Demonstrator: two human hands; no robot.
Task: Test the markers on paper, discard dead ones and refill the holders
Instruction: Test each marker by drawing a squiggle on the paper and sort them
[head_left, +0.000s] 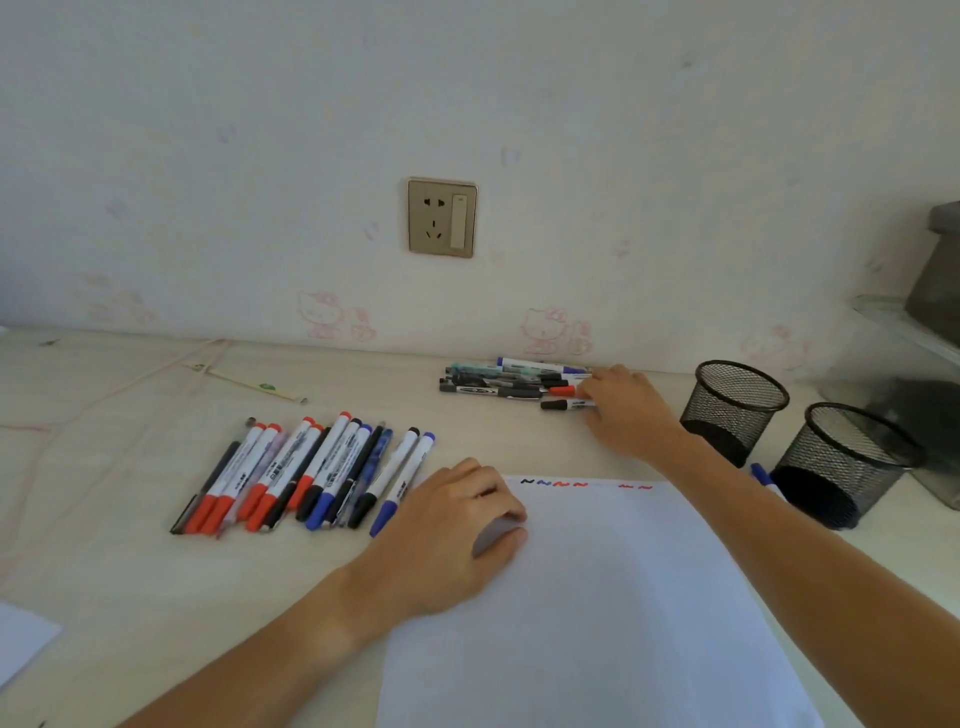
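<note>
A: Resting on the left edge of the paper (597, 597), the left hand (447, 535) lies palm down, its fingers loosely bent and holding nothing. And the right?

B: The right hand (628, 410) reaches to the far pile of markers (514, 382) by the wall; its fingers touch the nearest black-capped marker (566, 404). Whether they pinch it cannot be told.

A: Where do the remaining pens lie?

B: A near row of markers (306, 478), with red, blue and black caps, lies on the worktop (130, 571) left of the paper. One blue marker (763, 475) shows beside the right forearm.

A: And the holders?

B: Two black mesh holders (737, 415) stand right of the paper, near each other. Small black, blue and red test marks (582, 484) run along the paper's far edge.
</note>
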